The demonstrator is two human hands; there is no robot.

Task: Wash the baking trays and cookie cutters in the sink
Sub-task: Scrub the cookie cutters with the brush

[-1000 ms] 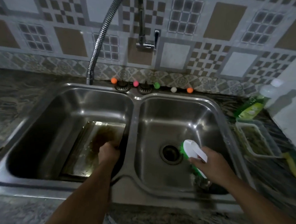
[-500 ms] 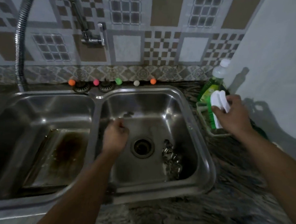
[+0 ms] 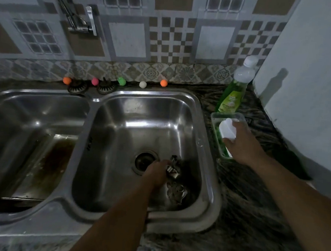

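Note:
A stained baking tray (image 3: 48,162) lies in the left basin of the steel double sink (image 3: 208,147). Metal cookie cutters (image 3: 177,191) sit in a heap in the right basin, right of the drain (image 3: 145,161). My left hand (image 3: 157,173) reaches down into that basin and pinches one cutter (image 3: 172,172) at the top of the heap. My right hand (image 3: 241,143) holds a white-handled green scrub brush (image 3: 227,130) down in a clear plastic tub (image 3: 215,120) on the counter right of the sink.
A green dish-soap bottle (image 3: 234,92) stands behind the tub by the white wall (image 3: 308,85). Small coloured balls (image 3: 143,84) and two sink strainers (image 3: 105,87) line the back ledge. The tap lever (image 3: 89,21) hangs on the tiled wall. Dark stone counter (image 3: 252,218) surrounds the sink.
My left hand left the baking tray, crossed into the right basin and took hold of a cutter. My right hand carried the brush out of the sink and lowered it into the tub.

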